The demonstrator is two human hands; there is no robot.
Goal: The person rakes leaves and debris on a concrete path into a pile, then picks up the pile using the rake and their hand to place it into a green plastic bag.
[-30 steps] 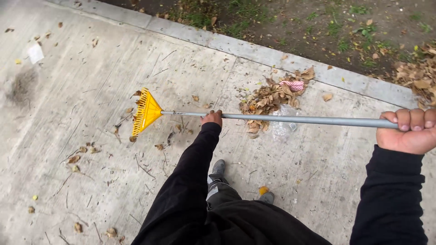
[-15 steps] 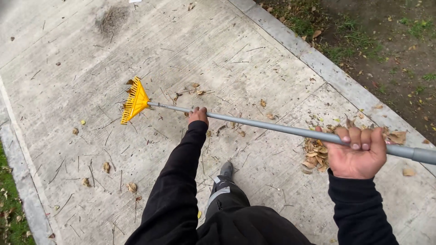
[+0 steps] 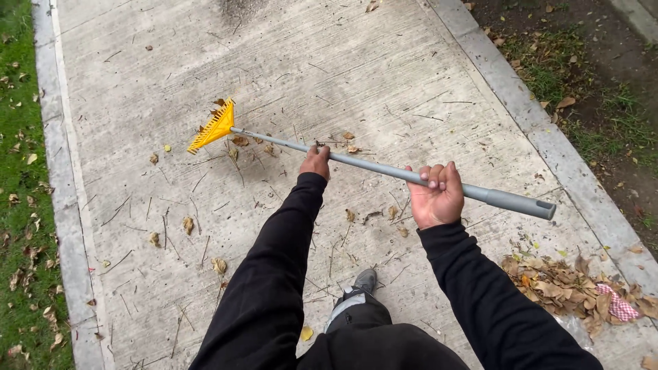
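Yellow-headed rake [image 3: 214, 126] with a stiff grey pole [image 3: 384, 169] looks light, both grips closed round it mid-frame: left hand [image 3: 316, 162] forward, right hand [image 3: 434, 195] nearer the butt.

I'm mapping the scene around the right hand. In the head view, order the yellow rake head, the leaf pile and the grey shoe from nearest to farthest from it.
From the right hand:
1. Grey shoe, below-left of it.
2. Leaf pile, lower right by the curb; close to the shoe's rank.
3. Yellow rake head, far left at the handle's end.
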